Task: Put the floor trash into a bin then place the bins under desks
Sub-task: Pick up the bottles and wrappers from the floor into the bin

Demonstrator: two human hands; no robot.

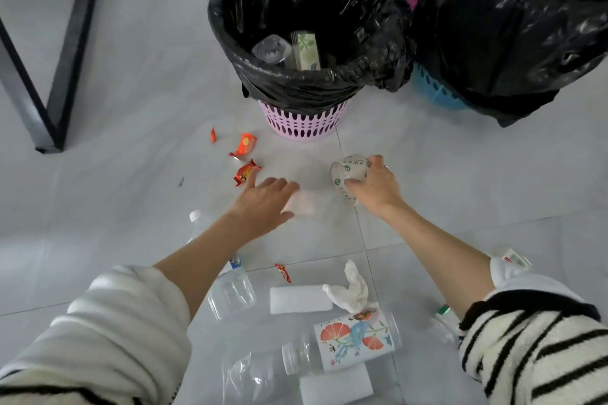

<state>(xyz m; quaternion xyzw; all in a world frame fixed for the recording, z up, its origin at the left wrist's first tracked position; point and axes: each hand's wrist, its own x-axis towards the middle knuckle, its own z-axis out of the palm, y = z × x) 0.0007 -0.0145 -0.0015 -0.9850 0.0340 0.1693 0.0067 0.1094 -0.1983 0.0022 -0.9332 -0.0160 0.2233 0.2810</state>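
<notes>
Right hand grips paper cup, mouth apparently leftward.

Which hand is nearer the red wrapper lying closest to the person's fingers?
Left. The left hand reaches toward the red wrapper, fingertips almost at it. The right hand is off to the wrapper's right, holding a crushed paper cup.

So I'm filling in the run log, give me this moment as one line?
right hand grips paper cup | left hand on white tissue | pink bin ahead | wrappers, bottles on floor
</notes>
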